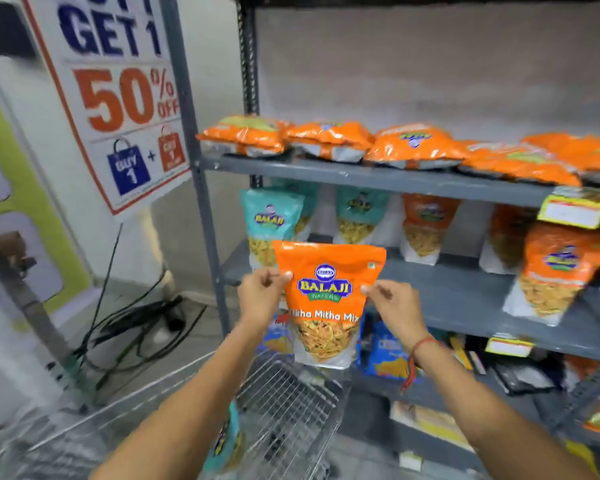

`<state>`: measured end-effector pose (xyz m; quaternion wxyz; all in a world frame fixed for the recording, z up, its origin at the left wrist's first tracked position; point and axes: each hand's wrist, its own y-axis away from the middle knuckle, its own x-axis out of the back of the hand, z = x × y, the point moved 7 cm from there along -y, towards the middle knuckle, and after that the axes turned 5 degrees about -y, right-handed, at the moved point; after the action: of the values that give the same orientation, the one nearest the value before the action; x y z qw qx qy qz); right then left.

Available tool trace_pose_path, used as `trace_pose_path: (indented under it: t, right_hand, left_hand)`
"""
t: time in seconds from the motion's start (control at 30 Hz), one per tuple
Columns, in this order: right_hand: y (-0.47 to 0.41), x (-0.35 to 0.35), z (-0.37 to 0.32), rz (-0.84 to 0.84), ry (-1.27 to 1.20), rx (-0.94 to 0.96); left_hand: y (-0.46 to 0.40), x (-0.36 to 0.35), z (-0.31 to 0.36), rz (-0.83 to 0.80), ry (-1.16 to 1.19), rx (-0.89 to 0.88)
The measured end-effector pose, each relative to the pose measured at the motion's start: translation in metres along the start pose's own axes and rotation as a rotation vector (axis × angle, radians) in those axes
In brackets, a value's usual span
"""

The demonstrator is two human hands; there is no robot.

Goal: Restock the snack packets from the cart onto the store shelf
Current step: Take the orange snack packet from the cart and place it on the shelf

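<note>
Both hands hold one orange snack packet (328,299) upright in the air, in front of the middle shelf (465,299) and above the wire cart (284,393). The left hand (260,299) pinches the packet's left edge between thumb and fingers; the right hand (394,306) pinches its right edge likewise. A red thread band (421,344) sits on the right wrist. A teal packet (226,441) lies in the cart, partly hidden by the left forearm. On the middle shelf, teal packets (272,220) and orange packets (558,271) stand upright. On the upper shelf (378,176), orange packets (413,145) lie flat in a row. A promotional sign (118,98) hangs left of the shelf frame.
</note>
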<state>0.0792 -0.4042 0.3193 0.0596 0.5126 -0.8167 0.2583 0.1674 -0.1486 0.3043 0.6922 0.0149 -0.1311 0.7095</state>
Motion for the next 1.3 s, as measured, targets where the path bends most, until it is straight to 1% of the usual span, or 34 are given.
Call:
trace_pose_path:
  t: [0.07, 0.13, 0.2, 0.3, 0.43, 0.57, 0.73, 0.9, 1.0, 1.13, 1.3]
  right_hand:
    - [-0.010, 0.041, -0.033, 0.089, -0.082, 0.024]
    - [-0.021, 0.079, -0.067, 0.135, -0.117, 0.065]
    - [-0.033, 0.117, -0.098, 0.188, -0.139, 0.108]
    - [-0.049, 0.165, -0.137, 0.246, -0.146, 0.158]
    - [-0.058, 0.198, -0.162, 0.260, -0.132, 0.216]
    - [-0.061, 0.214, -0.158, 0.301, -0.128, 0.218]
    - [-0.064, 0.212, -0.127, 0.316, -0.129, 0.142]
    - [-0.067, 0.200, -0.073, 0.315, -0.085, -0.007]
    - [-0.069, 0.194, -0.028, 0.290, -0.059, -0.106]
    - [-0.081, 0.192, 0.028, 0.259, -0.027, -0.171]
    - [-0.115, 0.206, 0.099, 0.251, 0.070, -0.239]
  left_hand:
    - [-0.009, -0.018, 0.054, -0.060, 0.039, -0.048]
    - [-0.017, -0.032, 0.107, -0.116, 0.030, -0.101]
    - [-0.021, -0.049, 0.154, -0.191, 0.101, -0.131]
    - [-0.026, -0.067, 0.214, -0.219, 0.150, -0.187]
    - [-0.029, -0.087, 0.255, -0.239, 0.197, -0.200]
    - [-0.027, -0.101, 0.269, -0.261, 0.208, -0.221]
    - [-0.030, -0.116, 0.252, -0.311, 0.221, -0.212]
    - [-0.041, -0.144, 0.204, -0.337, 0.187, -0.134]
    - [-0.050, -0.172, 0.165, -0.367, 0.178, -0.058]
    - [-0.062, -0.217, 0.115, -0.342, 0.158, 0.007]
    - [-0.081, -0.283, 0.067, -0.337, 0.114, 0.091]
